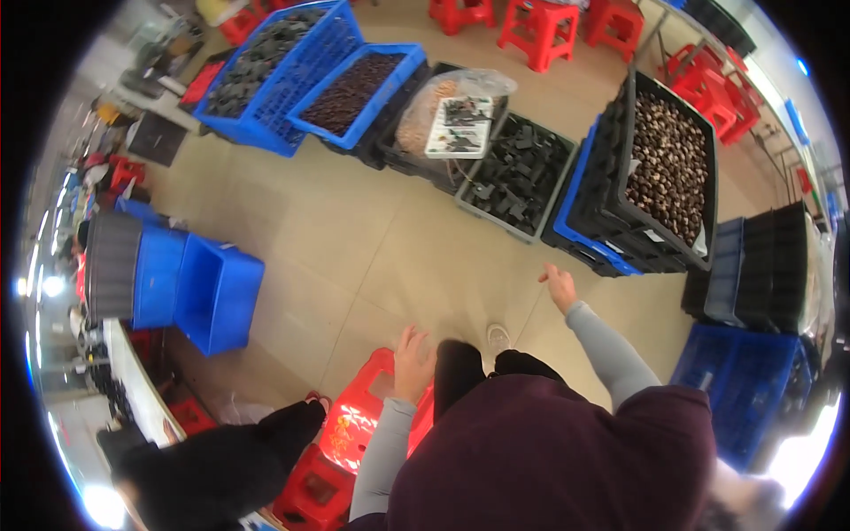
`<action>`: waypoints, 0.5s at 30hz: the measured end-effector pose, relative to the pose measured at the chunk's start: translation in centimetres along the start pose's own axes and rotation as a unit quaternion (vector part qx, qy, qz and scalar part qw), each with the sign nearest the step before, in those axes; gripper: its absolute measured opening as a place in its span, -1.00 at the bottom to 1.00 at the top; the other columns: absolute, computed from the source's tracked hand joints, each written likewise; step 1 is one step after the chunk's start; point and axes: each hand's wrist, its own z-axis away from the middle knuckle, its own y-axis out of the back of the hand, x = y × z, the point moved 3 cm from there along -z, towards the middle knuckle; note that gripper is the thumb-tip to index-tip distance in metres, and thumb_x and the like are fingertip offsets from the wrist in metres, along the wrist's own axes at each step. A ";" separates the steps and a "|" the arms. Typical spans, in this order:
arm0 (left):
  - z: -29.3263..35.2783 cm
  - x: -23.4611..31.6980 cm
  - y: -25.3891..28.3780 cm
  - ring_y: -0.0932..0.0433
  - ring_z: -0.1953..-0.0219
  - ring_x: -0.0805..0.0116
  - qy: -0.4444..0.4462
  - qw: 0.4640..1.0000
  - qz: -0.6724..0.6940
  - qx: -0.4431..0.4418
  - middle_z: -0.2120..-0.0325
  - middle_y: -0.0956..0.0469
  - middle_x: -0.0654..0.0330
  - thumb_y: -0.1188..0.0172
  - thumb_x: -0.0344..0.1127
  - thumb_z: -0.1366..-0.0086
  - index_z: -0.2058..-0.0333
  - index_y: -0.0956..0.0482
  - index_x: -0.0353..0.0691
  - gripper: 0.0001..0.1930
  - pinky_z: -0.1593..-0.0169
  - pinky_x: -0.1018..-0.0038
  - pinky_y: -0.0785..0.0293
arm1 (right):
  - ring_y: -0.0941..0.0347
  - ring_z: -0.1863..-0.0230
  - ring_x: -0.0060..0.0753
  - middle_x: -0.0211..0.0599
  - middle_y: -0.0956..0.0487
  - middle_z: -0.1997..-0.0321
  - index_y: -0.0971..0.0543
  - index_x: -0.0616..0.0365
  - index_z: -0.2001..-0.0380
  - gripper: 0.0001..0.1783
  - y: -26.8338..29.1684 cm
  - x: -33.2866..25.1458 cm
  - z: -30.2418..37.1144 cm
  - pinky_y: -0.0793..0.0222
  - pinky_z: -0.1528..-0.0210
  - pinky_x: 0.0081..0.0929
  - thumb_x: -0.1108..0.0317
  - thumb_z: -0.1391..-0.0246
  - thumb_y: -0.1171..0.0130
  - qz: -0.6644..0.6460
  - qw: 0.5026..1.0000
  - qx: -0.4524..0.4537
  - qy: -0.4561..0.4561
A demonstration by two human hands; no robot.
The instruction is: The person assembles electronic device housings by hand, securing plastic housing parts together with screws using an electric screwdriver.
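My left hand (413, 363) hangs beside a red plastic stool (359, 411), its fingers loosely bent and apart, with nothing in them. I cannot tell whether it touches the stool's edge. Out in front over the floor, my right hand (559, 288) is empty, with a finger stretched out. It is nearest to a stack of black crates (620, 208). The top crate holds many small round dark-brown and pale pieces (670, 168). Left of that stack, a grey crate (503, 223) holds flat black parts (521, 173).
Across the front stand blue crates (266, 124) of dark pieces, and a white foam tray (459, 133) on a bagged crate. Blue bins (217, 292) stand at left, more crates (744, 265) at right. Another person in black (221, 460) sits close at my left. Red stools (540, 34) stand farther off.
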 end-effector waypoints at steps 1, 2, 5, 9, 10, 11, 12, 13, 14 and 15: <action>-2.2 0.5 -0.3 -0.33 -0.03 -0.01 -0.011 0.999 0.026 -0.027 0.02 -0.34 -0.06 -0.18 -0.44 0.00 0.15 -0.44 -0.29 -0.64 -0.06 0.29 -0.28 | -0.45 0.39 -0.22 -0.03 -0.52 0.55 -0.59 0.24 0.52 -0.42 -0.5 -0.8 -1.1 -0.30 0.29 -0.38 -0.12 0.03 0.09 0.001 1.000 0.000 -0.010; -4.1 -0.5 -0.7 -0.35 -0.02 -0.01 -0.010 0.999 0.021 -0.041 0.03 -0.35 -0.05 -0.18 -0.43 -0.01 0.15 -0.45 -0.28 -0.64 -0.06 0.30 -0.28 | -0.46 0.39 -0.24 -0.05 -0.55 0.51 -0.59 0.23 0.43 -0.42 -1.6 -0.2 -2.8 -0.32 0.30 -0.39 -0.13 0.05 0.07 -0.003 0.999 -0.024 -0.040; -10.4 -4.6 -2.2 -0.41 0.04 0.08 0.016 0.998 0.020 -0.053 0.03 -0.37 0.01 -0.17 -0.42 -0.03 0.17 -0.46 -0.25 -0.68 0.00 0.33 -0.33 | -0.50 0.35 -0.27 -0.12 -0.56 0.42 -0.55 0.20 0.29 -0.55 -3.8 -1.5 -7.4 -0.39 0.23 -0.38 0.03 0.09 -0.07 0.039 0.991 -0.104 -0.080; -21.2 -10.9 -4.5 -0.47 0.15 0.32 0.113 0.989 0.078 -0.061 0.03 -0.38 0.11 -0.13 -0.43 -0.08 0.18 -0.47 -0.24 -0.72 0.13 0.44 -0.39 | -0.51 0.33 -0.24 -0.09 -0.57 0.41 -0.53 0.22 0.26 -0.58 -6.2 1.8 -16.7 -0.40 0.22 -0.35 0.12 0.13 -0.12 0.087 0.990 -0.100 -0.050; -24.5 -12.0 -5.0 -0.48 0.17 0.32 0.118 0.987 0.088 -0.069 0.04 -0.40 0.11 -0.13 -0.44 -0.08 0.18 -0.48 -0.24 -0.73 0.14 0.45 -0.39 | -0.52 0.32 -0.21 -0.08 -0.57 0.40 -0.53 0.20 0.25 -0.59 -6.5 2.7 -19.5 -0.40 0.22 -0.35 0.14 0.15 -0.12 0.113 0.989 -0.076 -0.052; -27.7 -13.0 -6.0 -0.49 0.18 0.32 0.124 0.984 0.101 -0.077 0.06 -0.41 0.11 -0.12 -0.45 -0.08 0.19 -0.48 -0.25 -0.73 0.15 0.45 -0.40 | -0.52 0.32 -0.18 -0.07 -0.57 0.39 -0.53 0.18 0.24 -0.59 -6.7 3.8 -22.3 -0.40 0.21 -0.34 0.17 0.16 -0.12 0.141 0.987 -0.052 -0.056; -31.0 -13.6 -7.1 -0.49 0.18 0.32 0.129 0.983 0.103 -0.082 0.06 -0.41 0.11 -0.12 -0.45 -0.08 0.19 -0.48 -0.25 -0.73 0.15 0.45 -0.40 | -0.52 0.32 -0.18 -0.07 -0.57 0.39 -0.53 0.18 0.24 -0.59 -7.2 5.0 -25.5 -0.40 0.21 -0.34 0.17 0.16 -0.12 0.144 0.986 -0.053 -0.062; -34.3 -14.1 -8.1 -0.49 0.20 0.32 0.123 0.982 0.105 -0.101 0.09 -0.43 0.11 -0.11 -0.46 -0.09 0.20 -0.49 -0.26 -0.75 0.16 0.47 -0.41 | -0.49 0.46 -0.32 -0.13 -0.55 0.47 -0.51 0.21 0.23 -0.62 -7.9 6.0 -28.4 -0.41 0.34 -0.42 0.21 0.13 -0.11 0.162 0.985 -0.023 -0.050; -37.5 -14.5 -9.2 -0.50 0.21 0.33 0.118 0.980 0.107 -0.119 0.12 -0.45 0.11 -0.10 -0.48 -0.10 0.21 -0.49 -0.27 -0.77 0.17 0.48 -0.41 | -0.47 0.60 -0.46 -0.18 -0.54 0.56 -0.50 0.23 0.22 -0.64 -8.5 7.2 -31.5 -0.41 0.47 -0.49 0.26 0.10 -0.10 0.180 0.983 0.006 -0.039; -40.3 -14.9 -10.6 -0.50 0.21 0.33 0.123 0.978 0.107 -0.131 0.12 -0.45 0.11 -0.10 -0.48 -0.10 0.21 -0.49 -0.27 -0.77 0.17 0.48 -0.41 | -0.47 0.58 -0.44 -0.18 -0.54 0.56 -0.50 0.24 0.22 -0.65 -9.4 8.0 -34.5 -0.41 0.45 -0.48 0.28 0.10 -0.10 0.170 0.985 0.023 -0.029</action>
